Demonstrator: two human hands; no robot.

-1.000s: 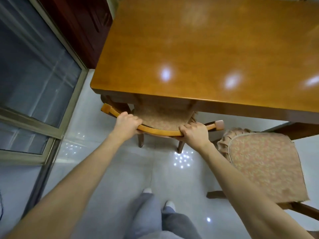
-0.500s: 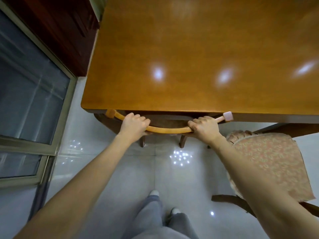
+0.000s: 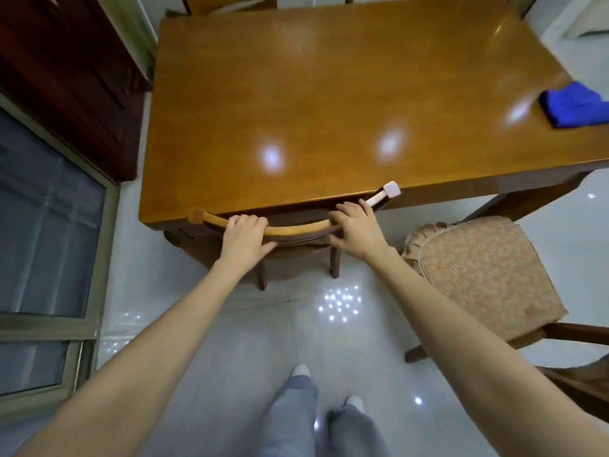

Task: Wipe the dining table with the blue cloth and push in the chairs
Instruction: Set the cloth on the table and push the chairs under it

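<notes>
With left hand [image 3: 245,237] and right hand [image 3: 357,230] each in a closed grip round the curved top rail [image 3: 296,229] of the chair [image 3: 334,263], close against the worktop [image 3: 329,94] edge, an even, straight push looked best to seat it squarely.

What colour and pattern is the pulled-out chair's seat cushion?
The cushion is pinkish-beige with a small floral print; head view.

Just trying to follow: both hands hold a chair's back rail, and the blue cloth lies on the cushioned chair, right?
No: the blue cloth lies on the table, near its right end, not the cushioned chair; the head view shows it. The left hand and right hand do hold the back rail.
</notes>
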